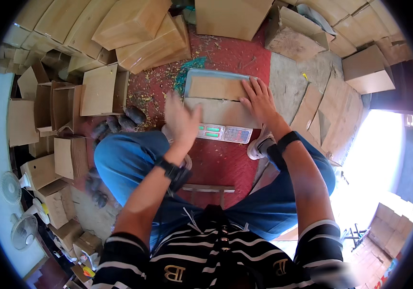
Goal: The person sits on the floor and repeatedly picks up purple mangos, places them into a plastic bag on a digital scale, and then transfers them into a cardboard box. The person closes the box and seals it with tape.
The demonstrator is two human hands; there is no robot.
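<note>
A cardboard piece with a seam across its middle (213, 112) lies on the metal tray (191, 73) of a digital platform scale in front of me. Its front panel (212, 132) has lit green displays and a keypad. My right hand (259, 99) rests with spread fingers on the cardboard's right side. To the left, my left hand (181, 117) is blurred, thumb apart from the fingers, at the cardboard's left edge. Nothing shows in it, and whether it touches the cardboard is unclear. A watch-like device (173, 171) is on my left wrist.
Cardboard boxes (100, 90) stand at the left, and more boxes (231, 18) at the back. Dark rounded objects (134, 115) lie by my left knee. Yellow bits and green netting (192, 70) litter the red floor covering (217, 162). Flattened cardboard (336, 108) lies right; fans (24, 231) stand far left.
</note>
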